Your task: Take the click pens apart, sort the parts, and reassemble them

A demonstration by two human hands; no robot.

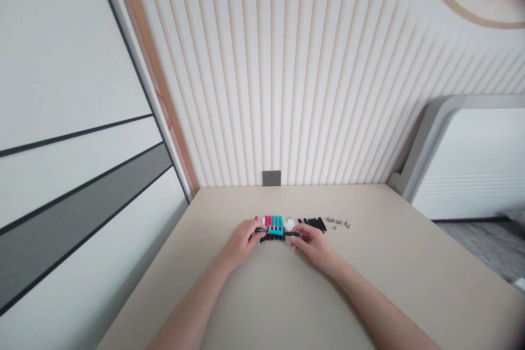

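My left hand [241, 241] is closed with its fingertips around the black left end of a blue-and-black pen [275, 232]. Opposite it, my right hand [315, 243] pinches a black pen piece [292, 234] in line with the blue barrel; whether the two are joined I cannot tell. Just behind the pen lies a row of pink and blue pen barrels [277, 220]. Black pen parts [273, 238] show under and in front of the held pen, partly hidden by it. Small white pieces [289, 223] lie close to my right fingertips.
Several black tubes [316, 223] lie side by side behind my right hand. Farther right are small metallic pieces [336, 222], too small to name. The beige table [262, 301] meets a ribbed wall with a dark socket [271, 178]. A white cabinet [74, 186] borders the left side.
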